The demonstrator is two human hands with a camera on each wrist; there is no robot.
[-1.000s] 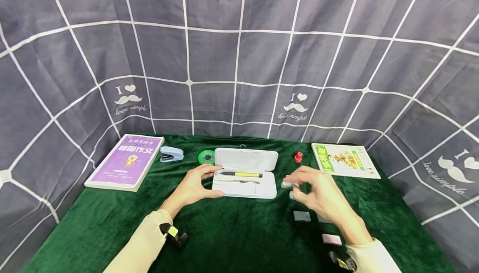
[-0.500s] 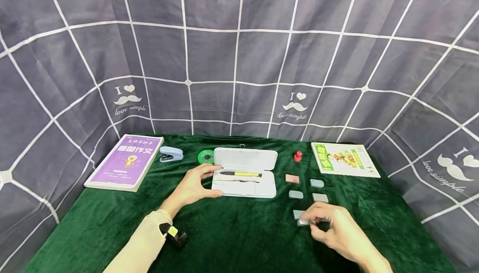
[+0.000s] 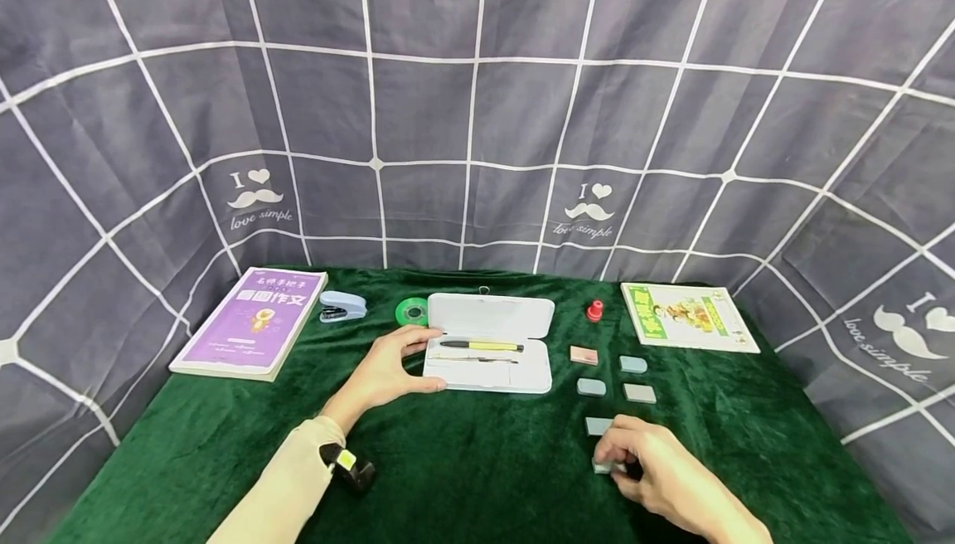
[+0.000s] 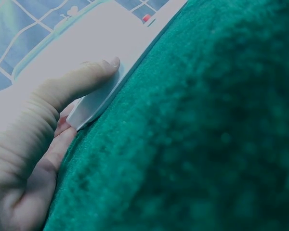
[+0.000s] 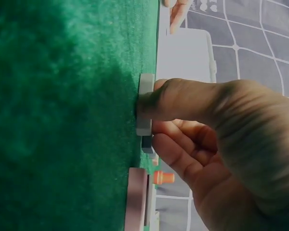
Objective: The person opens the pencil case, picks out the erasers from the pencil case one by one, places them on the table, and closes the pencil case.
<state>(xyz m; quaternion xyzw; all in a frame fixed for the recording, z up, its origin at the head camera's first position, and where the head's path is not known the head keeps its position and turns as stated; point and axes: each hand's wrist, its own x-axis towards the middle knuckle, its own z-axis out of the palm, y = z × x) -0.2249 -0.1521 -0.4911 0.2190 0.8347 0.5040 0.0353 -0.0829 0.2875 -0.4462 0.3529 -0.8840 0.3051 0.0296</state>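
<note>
My left hand (image 3: 388, 371) grips the left end of an open white pencil case (image 3: 488, 347) holding a yellow pen (image 3: 481, 347). In the left wrist view its thumb (image 4: 82, 79) presses the case's edge (image 4: 94, 103). My right hand (image 3: 634, 459) is low at the front right and pinches a small grey eraser (image 3: 606, 467) against the green cloth. The right wrist view shows thumb and fingers (image 5: 183, 103) clamped on that eraser (image 5: 144, 103). Between the case and my right hand lie one pink eraser (image 3: 584, 354) and several grey erasers (image 3: 639, 393).
Along the back of the green table (image 3: 462, 461) lie a purple book (image 3: 254, 320), a blue stapler (image 3: 341, 307), a green tape roll (image 3: 412, 312), a red stamp (image 3: 594, 312) and a green booklet (image 3: 686, 317). A grey checked curtain (image 3: 477, 113) closes the back and sides.
My right hand has drawn back from beside the case toward the table's front with a grey eraser, lowering it onto the cloth. The left hand has stayed on the case.
</note>
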